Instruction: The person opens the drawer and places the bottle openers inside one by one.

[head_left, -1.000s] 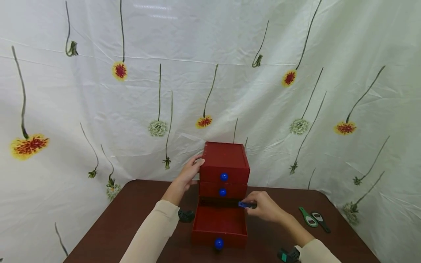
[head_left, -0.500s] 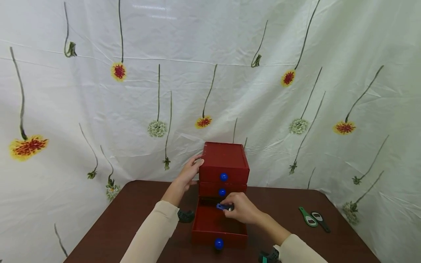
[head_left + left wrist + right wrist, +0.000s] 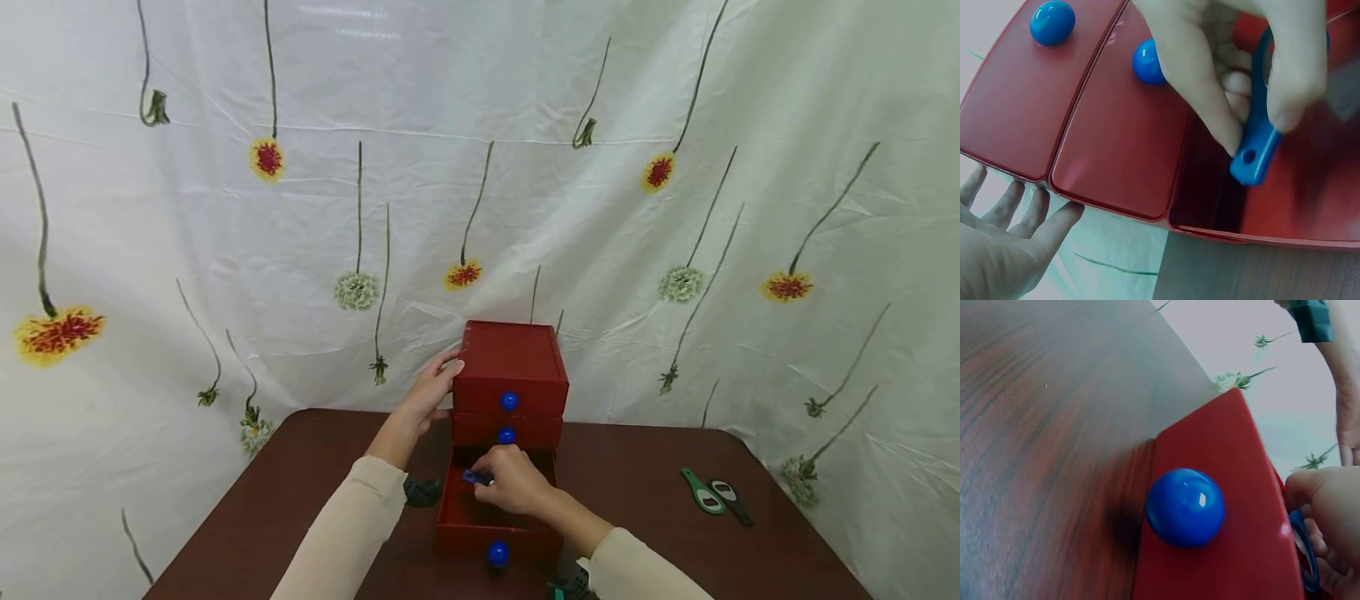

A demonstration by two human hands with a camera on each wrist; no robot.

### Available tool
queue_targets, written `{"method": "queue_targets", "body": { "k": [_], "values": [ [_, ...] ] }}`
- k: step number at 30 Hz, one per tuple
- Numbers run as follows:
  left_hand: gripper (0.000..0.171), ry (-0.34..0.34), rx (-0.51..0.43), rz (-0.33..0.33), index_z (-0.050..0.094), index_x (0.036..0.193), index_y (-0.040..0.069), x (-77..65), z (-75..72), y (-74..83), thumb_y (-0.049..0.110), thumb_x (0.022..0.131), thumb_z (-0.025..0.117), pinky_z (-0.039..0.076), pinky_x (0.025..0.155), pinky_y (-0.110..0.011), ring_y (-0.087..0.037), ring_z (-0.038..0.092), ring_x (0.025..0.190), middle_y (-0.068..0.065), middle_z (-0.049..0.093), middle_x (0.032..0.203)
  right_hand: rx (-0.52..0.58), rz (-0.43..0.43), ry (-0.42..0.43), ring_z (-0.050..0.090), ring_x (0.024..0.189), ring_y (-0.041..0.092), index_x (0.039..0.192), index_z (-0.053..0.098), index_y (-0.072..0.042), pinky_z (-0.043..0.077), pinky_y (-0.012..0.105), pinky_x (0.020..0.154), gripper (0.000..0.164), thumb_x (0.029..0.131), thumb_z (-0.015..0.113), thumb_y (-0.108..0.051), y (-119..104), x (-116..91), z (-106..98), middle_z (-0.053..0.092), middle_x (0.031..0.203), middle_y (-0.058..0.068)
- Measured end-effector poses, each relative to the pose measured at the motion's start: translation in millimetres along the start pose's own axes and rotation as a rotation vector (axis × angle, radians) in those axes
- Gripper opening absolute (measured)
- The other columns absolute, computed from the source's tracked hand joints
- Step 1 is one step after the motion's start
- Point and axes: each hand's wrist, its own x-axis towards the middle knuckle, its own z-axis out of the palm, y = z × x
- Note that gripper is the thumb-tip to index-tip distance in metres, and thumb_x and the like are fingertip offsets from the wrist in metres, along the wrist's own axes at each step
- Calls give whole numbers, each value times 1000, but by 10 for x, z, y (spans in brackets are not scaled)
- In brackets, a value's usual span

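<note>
A small red chest of drawers (image 3: 512, 354) with blue round knobs stands on the table, its bottom drawer (image 3: 497, 537) pulled out. Over that drawer, my right hand (image 3: 513, 481) pinches a blue bottle opener (image 3: 1255, 153) between thumb and fingers. Its handle end, with a small hole, points down in the left wrist view; the hand covers part of its ring-shaped head. My left hand (image 3: 426, 392) rests against the chest's left side with fingers extended, the fingertips (image 3: 1067, 212) at the edge of the drawer fronts.
A green bottle opener (image 3: 703, 494) and a black bottle opener (image 3: 731, 502) lie side by side on the dark wooden table (image 3: 637, 533) at the right. Behind the table hangs a white cloth (image 3: 600, 233) with printed flowers.
My right hand has carried the blue bottle opener leftward, from the drawer's right edge to over its left part. My left hand has stayed at the chest's side.
</note>
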Motion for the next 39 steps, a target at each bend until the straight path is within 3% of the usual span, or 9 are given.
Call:
{"method": "queue_targets", "body": {
  "k": [6,9,14,20,27,39],
  "values": [
    [54,1,14,7,41,158,27,-14,-15,18,42,108,54,37,102,-74,-39,39,143,-11,36,160,-73,97,16,66,82,10,98,82,-4,56,24,69,16,84,82,-12,-48,109,121,72,93,3],
    [55,-3,12,1,40,159,28,-18,-19,4,43,108,54,36,102,-74,-40,37,145,-11,34,162,-168,148,36,67,78,12,100,81,-7,57,27,64,14,89,81,-15,-48,156,210,71,91,2],
    [56,-4,-6,-4,39,159,27,-5,4,-22,43,108,55,39,102,-72,-39,39,144,-11,36,161,-294,150,77,72,81,17,111,79,-8,59,30,63,19,95,78,-18,-30,159,300,72,96,4],
    [56,-4,5,-12,39,159,29,-5,9,-22,44,108,55,38,102,-73,-39,38,144,-11,33,163,-142,127,78,69,84,10,113,79,-6,57,25,68,22,95,78,-18,-14,76,231,74,102,4],
    [55,17,22,-1,41,158,28,-7,8,-3,43,108,55,36,102,-75,-41,39,143,-12,34,161,27,102,74,67,82,3,113,78,-3,55,19,68,23,93,79,-14,-23,-14,59,74,97,2],
    [57,14,25,0,39,160,26,-11,1,-21,43,108,55,34,103,-76,-43,36,145,-14,30,164,14,26,167,65,77,5,109,78,-4,54,20,65,18,92,79,-8,-60,-217,-316,74,94,3]
  ]
}}
